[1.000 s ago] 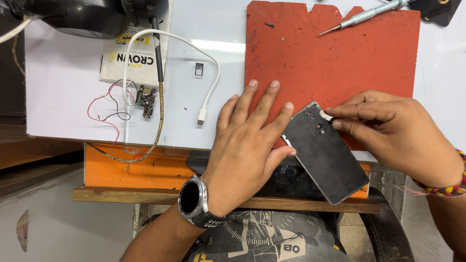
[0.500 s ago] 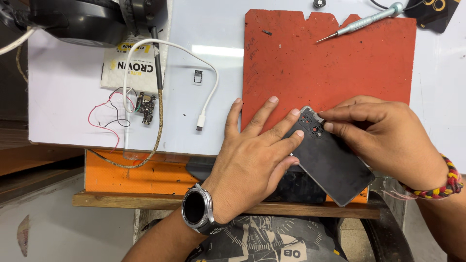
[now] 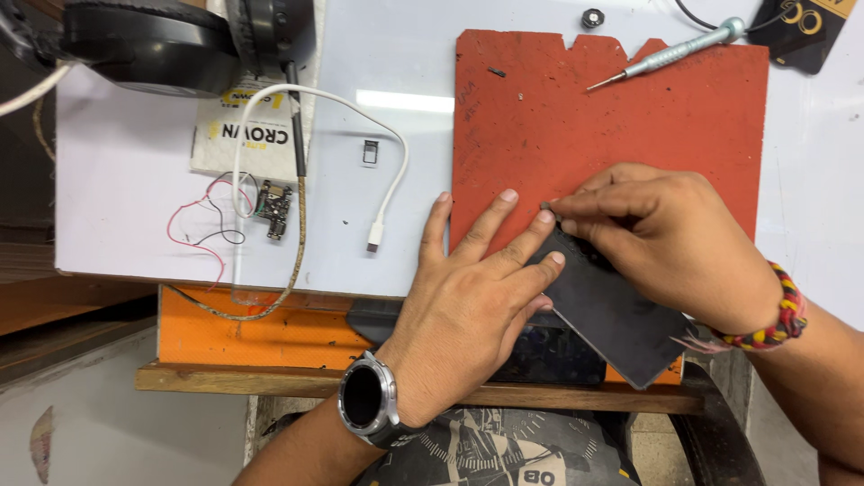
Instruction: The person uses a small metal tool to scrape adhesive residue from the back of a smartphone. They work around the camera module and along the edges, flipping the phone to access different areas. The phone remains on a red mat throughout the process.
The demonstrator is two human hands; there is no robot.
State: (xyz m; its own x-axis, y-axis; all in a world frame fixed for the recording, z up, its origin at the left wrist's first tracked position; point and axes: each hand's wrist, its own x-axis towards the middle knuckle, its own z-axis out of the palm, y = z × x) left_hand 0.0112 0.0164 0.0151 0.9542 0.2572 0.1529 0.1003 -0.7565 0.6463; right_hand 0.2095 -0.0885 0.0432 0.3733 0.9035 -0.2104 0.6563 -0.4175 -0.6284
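Note:
A dark grey phone [image 3: 612,310] lies tilted, back side up, on the near edge of a red work mat [image 3: 621,108]. My left hand [image 3: 468,306], with a watch on the wrist, lies flat with its fingers spread, pressing the phone's left edge. My right hand [image 3: 666,238], with a beaded bracelet on the wrist, covers the phone's upper part. Its fingertips pinch at the phone's top corner. What they pinch is too small to tell.
A small screwdriver [image 3: 666,56] lies at the mat's far right. On the white tabletop [image 3: 135,180] to the left are a white cable [image 3: 387,216], a small circuit board with red wires [image 3: 270,209], a tiny card tray [image 3: 370,152] and a black round object [image 3: 144,45].
My view has shifted. My right hand moved further over the phone's top corner and covers more of it. My left hand still presses the phone's left side.

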